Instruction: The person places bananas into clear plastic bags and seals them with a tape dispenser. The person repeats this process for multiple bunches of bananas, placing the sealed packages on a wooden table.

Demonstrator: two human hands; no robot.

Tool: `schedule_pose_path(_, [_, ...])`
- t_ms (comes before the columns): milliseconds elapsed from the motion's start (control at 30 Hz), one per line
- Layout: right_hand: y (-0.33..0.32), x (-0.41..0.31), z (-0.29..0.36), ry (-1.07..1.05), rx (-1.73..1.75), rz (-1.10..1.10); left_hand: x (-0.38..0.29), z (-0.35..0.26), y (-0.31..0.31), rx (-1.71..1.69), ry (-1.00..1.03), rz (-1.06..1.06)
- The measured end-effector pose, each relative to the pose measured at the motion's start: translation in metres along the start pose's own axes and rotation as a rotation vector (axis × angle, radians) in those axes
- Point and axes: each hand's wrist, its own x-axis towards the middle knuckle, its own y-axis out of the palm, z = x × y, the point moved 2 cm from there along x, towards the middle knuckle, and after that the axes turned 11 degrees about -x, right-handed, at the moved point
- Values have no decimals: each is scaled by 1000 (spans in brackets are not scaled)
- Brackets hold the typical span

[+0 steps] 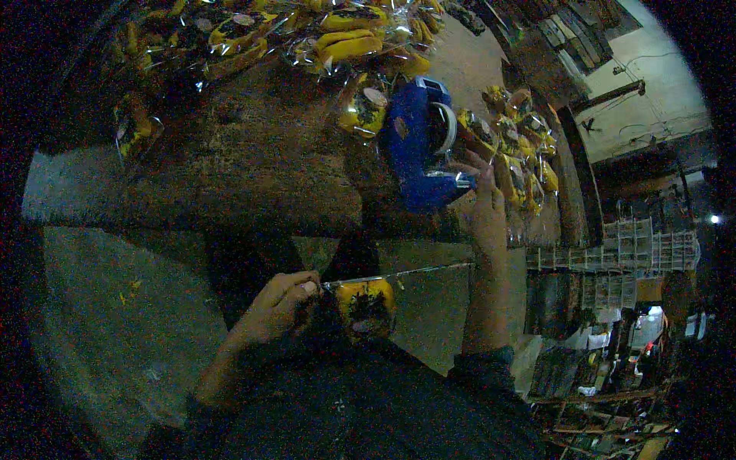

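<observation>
My left hand (290, 296) pinches the gathered edge of a clear plastic bag at chest height, in front of the table. A yellow and black item (366, 302) hangs inside the bag, just right of that hand. The bag's edge stretches right towards my right forearm. My right hand (486, 178) is at the cutting end of a blue tape dispenser (411, 144) on the table; its fingers are dim, and whether they hold tape is unclear. A roll of tape (447, 129) sits in the dispenser. One bagged yellow and black item (365, 109) lies left of the dispenser.
Many bagged yellow items (351, 46) are heaped along the far side of the wooden table (259, 155). Another group (517, 149) lies right of the dispenser, and a single one (135, 129) at the left. Wire racks (627, 247) stand at the right.
</observation>
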Motion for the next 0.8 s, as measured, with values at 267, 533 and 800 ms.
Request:
schedule_pose_path(267, [-3, 23, 31, 260, 734, 199, 0, 9, -5, -44, -48, -18])
schedule_pose_path(533, [-23, -2, 48, 421, 974, 73, 3, 9, -10, -126, -40, -22])
schedule_pose_path(800, [-9, -23, 47, 370, 482, -26, 1, 13, -11, -299, -188, -181])
